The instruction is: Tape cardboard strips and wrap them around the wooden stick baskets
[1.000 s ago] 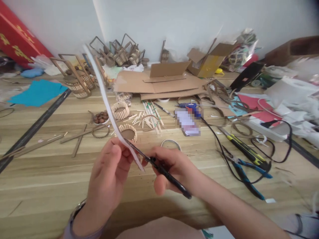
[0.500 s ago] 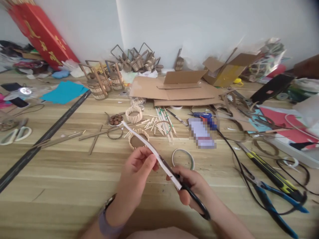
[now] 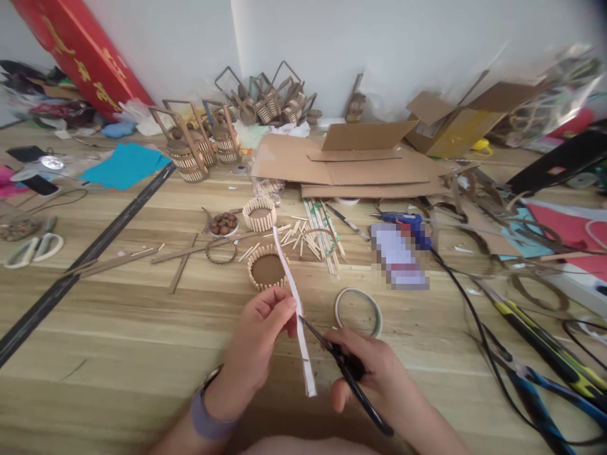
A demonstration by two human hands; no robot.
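Between thumb and fingers, my left hand [image 3: 265,332] pinches a narrow white strip [image 3: 304,360] that bends upward past a round stick-walled basket [image 3: 268,268]. My right hand [image 3: 374,360] is wrapped round the handles of black-handled scissors [image 3: 353,382]. The tips of their blades touch or nearly touch the strip just below my left fingers; whether the strip lies between the blades I cannot tell. Behind my right hand a roll of tape [image 3: 358,311] lies on the table. A second stick-walled ring [image 3: 259,213] stands farther back.
A bowl of brown nuts [image 3: 224,224] and loose sticks [image 3: 303,239] lie mid-table. At right are a blue glue gun [image 3: 403,220] with its cable, a yellow-black cutter [image 3: 540,341] and blue-handled pliers [image 3: 535,392]. Flattened cardboard [image 3: 351,170] and small baskets [image 3: 187,158] stand behind.
The scissors have swung away from lying along the strip, and now point across it from the right. The strip hangs more upright, its lower end free of my right hand. The view has shifted slightly.
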